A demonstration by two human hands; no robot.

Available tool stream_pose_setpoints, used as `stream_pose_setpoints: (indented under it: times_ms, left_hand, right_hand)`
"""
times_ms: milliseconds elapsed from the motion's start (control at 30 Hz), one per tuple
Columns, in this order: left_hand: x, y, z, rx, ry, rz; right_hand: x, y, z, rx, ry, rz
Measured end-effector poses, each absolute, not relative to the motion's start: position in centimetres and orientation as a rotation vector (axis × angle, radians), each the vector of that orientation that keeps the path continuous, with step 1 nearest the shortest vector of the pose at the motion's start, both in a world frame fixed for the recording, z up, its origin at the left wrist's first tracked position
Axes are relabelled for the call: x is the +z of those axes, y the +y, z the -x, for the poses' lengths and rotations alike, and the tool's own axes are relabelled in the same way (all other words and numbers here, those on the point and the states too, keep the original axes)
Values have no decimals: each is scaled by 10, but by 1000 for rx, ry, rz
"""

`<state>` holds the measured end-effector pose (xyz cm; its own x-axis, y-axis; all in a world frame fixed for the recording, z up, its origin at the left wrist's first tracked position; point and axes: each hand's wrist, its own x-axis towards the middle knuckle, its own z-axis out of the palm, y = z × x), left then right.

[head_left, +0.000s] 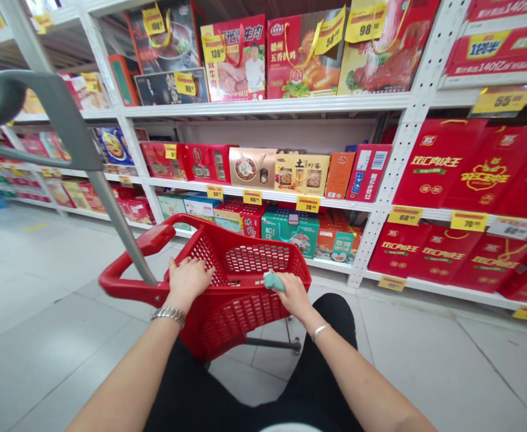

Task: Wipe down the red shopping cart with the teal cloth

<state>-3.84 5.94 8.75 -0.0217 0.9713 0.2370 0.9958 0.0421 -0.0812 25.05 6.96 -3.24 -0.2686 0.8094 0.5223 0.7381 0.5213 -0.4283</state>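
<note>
A red plastic shopping cart basket (pixel 240 319) with perforated walls stands in front of my knees. My left hand (pixel 189 281) lies over its near rim at the left, with the fingers bent over the edge and a metal watch on the wrist. Farther right along the same rim, my right hand (pixel 292 294) is closed around a crumpled teal cloth (pixel 273 281). Part of the cloth pokes out past the fingers and touches the basket's edge. The palm side of both hands is hidden.
A grey cart handle (pixel 77 129) rises on a metal pole (pixel 122 225) at the left. White shelves (pixel 267 108) packed with boxed goods and yellow price tags run along the back. Red gift bags (pixel 443 162) fill the right side. Grey floor tiles (pixel 42 318) extend left.
</note>
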Motion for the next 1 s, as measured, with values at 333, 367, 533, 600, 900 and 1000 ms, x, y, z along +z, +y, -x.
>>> stream_pose_setpoints:
  times_ms: [333,367,533,600,900,1000]
  left_hand:
    - [84,69,64,-96,-2087,1999]
    - [83,67,64,-103,-2094,1995]
    - [83,58,67,-120,-2112,1973]
    - [83,55,66,-115,-2105,1964]
    - [78,48,53,-153,-2054,1898]
    - [78,45,49,-193,-2057,1896]
  right_hand:
    - [-56,77,-295,88,-1868,1290]
    - [-54,76,-288,90,-1873,1293]
    - [-33,63,-246,111,-1998,1291]
    - [-23,58,-221,136,-2084,1262]
    - [7,55,-109,244,-2281,1054]
    - [7,57,-109,280,-2281,1043]
